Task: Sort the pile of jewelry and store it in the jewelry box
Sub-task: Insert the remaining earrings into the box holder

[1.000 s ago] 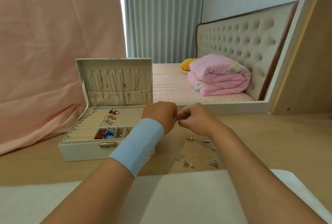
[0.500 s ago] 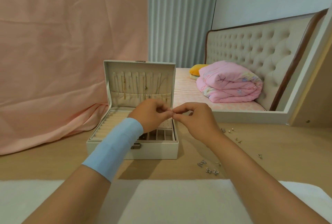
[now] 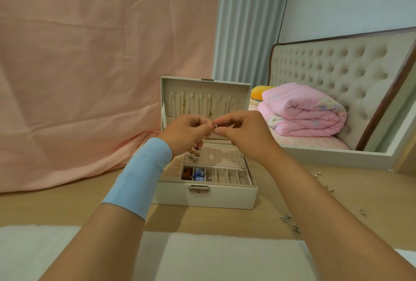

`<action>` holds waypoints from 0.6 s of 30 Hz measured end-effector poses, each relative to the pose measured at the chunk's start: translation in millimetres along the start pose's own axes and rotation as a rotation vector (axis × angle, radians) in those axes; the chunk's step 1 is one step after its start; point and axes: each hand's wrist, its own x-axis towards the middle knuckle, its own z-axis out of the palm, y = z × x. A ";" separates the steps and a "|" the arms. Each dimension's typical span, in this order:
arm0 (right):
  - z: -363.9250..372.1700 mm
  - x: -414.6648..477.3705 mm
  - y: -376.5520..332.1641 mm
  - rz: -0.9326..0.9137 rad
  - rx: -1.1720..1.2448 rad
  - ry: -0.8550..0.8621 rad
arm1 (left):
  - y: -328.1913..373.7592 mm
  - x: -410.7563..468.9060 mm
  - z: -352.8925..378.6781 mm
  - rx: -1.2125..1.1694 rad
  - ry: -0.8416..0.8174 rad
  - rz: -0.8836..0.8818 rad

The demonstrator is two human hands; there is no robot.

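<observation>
A cream jewelry box (image 3: pixel 225 197) stands open on the wooden desk, necklaces hanging inside its raised lid (image 3: pixel 206 98). Its front compartments hold red and blue pieces (image 3: pixel 194 173), and a few earrings (image 3: pixel 194 152) sit on the perforated pad. My left hand (image 3: pixel 185 131) and my right hand (image 3: pixel 238 131) meet above the box, fingertips pinching one small metallic earring (image 3: pixel 215 125) between them. Several loose earrings (image 3: pixel 290 221) lie scattered on the desk to the right.
A white cloth (image 3: pixel 213 256) covers the desk's near edge. Pink fabric (image 3: pixel 90 78) hangs at the left. A mirror frame (image 3: pixel 337 155) behind the desk reflects a bed with a folded pink quilt (image 3: pixel 301 112).
My view has swung right to left, so the box now sits centred under my hands. Both hands lifted slightly and stayed together on the small earring.
</observation>
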 end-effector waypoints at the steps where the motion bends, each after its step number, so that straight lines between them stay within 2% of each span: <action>1: -0.1 4.1 -2.1 -0.010 0.004 -0.027 | -1.7 0.9 -0.3 -0.018 0.024 0.005; 5: 0.7 15.6 -3.5 -0.012 0.028 -0.081 | -7.9 7.7 1.2 -0.069 0.093 0.017; 13: 5.8 19.0 21.9 0.015 0.029 -0.006 | -20.8 16.2 8.5 -0.149 0.048 -0.075; 18: -0.7 22.2 34.6 0.041 0.010 0.047 | -19.4 20.6 20.9 -0.147 0.080 -0.052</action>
